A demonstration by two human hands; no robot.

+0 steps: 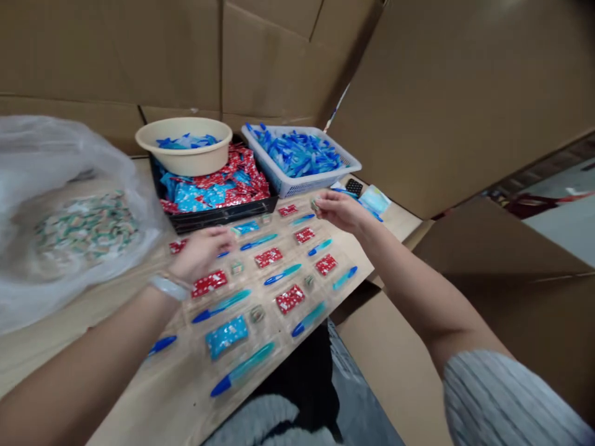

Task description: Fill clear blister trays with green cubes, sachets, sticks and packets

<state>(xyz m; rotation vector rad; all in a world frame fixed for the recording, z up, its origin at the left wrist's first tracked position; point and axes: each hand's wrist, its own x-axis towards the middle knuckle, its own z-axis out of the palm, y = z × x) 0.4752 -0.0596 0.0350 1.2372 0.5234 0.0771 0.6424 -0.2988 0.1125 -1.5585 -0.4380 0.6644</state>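
Note:
My right hand [341, 209] pinches a small green-and-tan piece [315, 205] above the far right of the laid-out rows. My left hand [204, 249] is closed over the left side of the rows, its fingertips beside a blue packet [247, 228]; what they hold, if anything, I cannot make out. In the rows on the table lie red patterned packets [268, 257], blue packets [227, 337] and blue pen-like sticks [244, 369] with darker ends. Small greenish pieces [257, 313] sit beside several packets. Clear plastic seems to lie around these sets.
A clear plastic bag [139, 179] at the left contains many small greenish pieces [88, 226]. A black crate [223, 214] of packets bears a cream basin [186, 162]. Beside it stands a white basket [320, 181] of blue sticks. Cardboard walls [279, 68] enclose the table's back and right.

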